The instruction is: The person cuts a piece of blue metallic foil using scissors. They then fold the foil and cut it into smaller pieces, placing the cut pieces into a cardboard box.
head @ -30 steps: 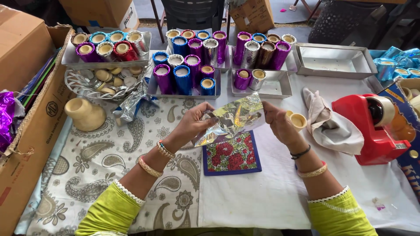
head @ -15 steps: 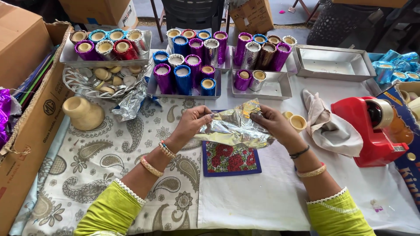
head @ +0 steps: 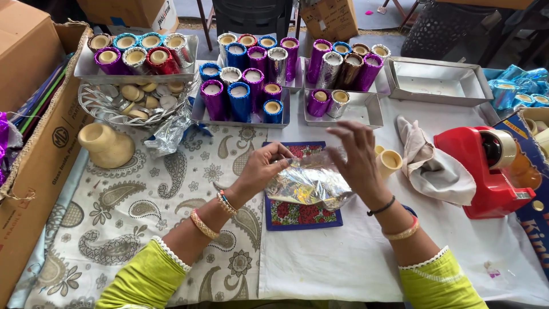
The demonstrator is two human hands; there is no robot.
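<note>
My left hand (head: 264,170) and my right hand (head: 355,155) hold a crinkled sheet of shiny silver foil (head: 309,184) wrapped around something that I cannot see. The bundle hangs just above a small blue mat with red flowers (head: 299,214) on the table. My left fingers pinch the foil's left end; my right hand covers its right end with the fingers spread. A small bare cream cup (head: 390,162) stands just right of my right hand.
Metal trays (head: 349,116) with several foil-wrapped cups in purple, blue and silver line the back, beside a tray with nothing in it (head: 437,82). A red tape dispenser (head: 486,167) and a grey cloth (head: 432,166) lie right. A cream pot (head: 104,145), a wire basket (head: 134,103) and cardboard boxes (head: 34,114) stand left.
The foil sheet, held up flat between both hands a second ago, has been folded down and bunched into a bundle over the mat. Both hands dropped lower and closer together.
</note>
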